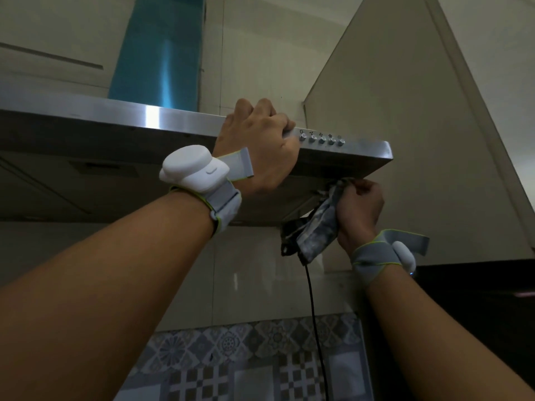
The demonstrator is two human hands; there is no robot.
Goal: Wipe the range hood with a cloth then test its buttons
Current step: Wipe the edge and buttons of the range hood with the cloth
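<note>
A stainless steel range hood [162, 120] hangs overhead, seen from below. My left hand [257, 146] grips its front edge, fingers curled over the top, just left of a row of several round buttons [322, 139]. My right hand [360, 209] is closed on a crumpled grey and white cloth [321, 224] and presses it against the hood's underside near the right front corner. Part of the cloth hangs down below the hand.
A blue-filmed chimney duct [159, 50] rises above the hood. A black cord [314, 328] hangs down from under the hood. A beige slanted panel [405, 125] stands to the right, patterned tiles [260, 360] cover the wall below, and a dark surface [477, 299] lies at right.
</note>
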